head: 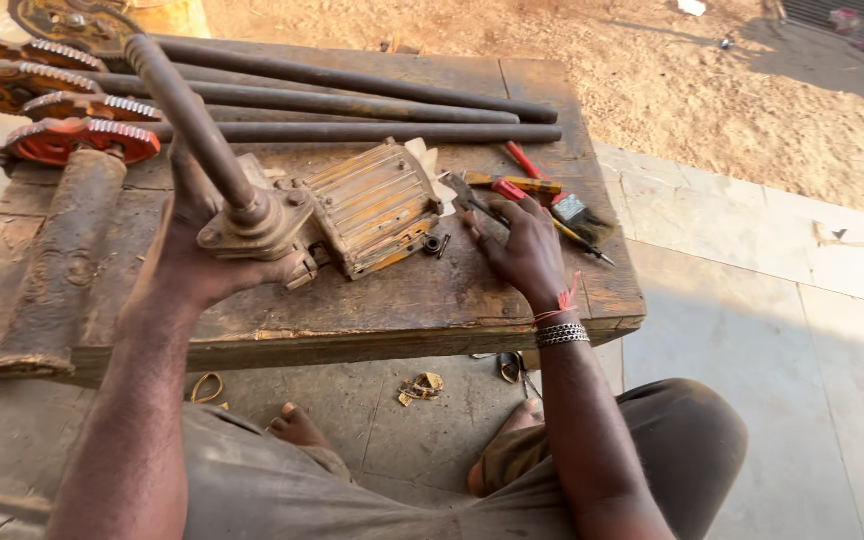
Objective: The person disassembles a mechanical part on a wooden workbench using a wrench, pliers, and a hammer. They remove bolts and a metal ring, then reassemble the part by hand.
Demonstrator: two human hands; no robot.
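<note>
**Here, two hands work on rusty machine parts at a low wooden bench**

Here a person sits on the ground before a worn wooden bench [402, 310], seen from above.

The left hand [197, 255] wraps around the base of a rusty flanged fitting [252, 225]. The fingers curl underneath it and the thumb lies along its side, so the grip is clamped on the metal. A long rusty pipe [187, 110] rises from that fitting, slanting up and away from the knuckles. Just past the fingertips, touching the fitting, lies a ribbed yellow metal housing [377, 205], tilted on the bench.

The right hand [522, 250] rests palm down on the bench, fingers spread slightly apart. Its fingertips press on the red handles of a pair of pliers [492, 195]; whether they actually grip the tool cannot be told. A small dark nut [435, 244] lies just beside the thumb, between it and the housing. Beyond the fingertips lie a paintbrush [574, 210] and a screwdriver [577, 237].

Far beyond both hands, several long dark rods [372, 105] lie across the bench top. Red and orange toothed gears [77, 140] sit well apart from the left hand's knuckles.
</note>
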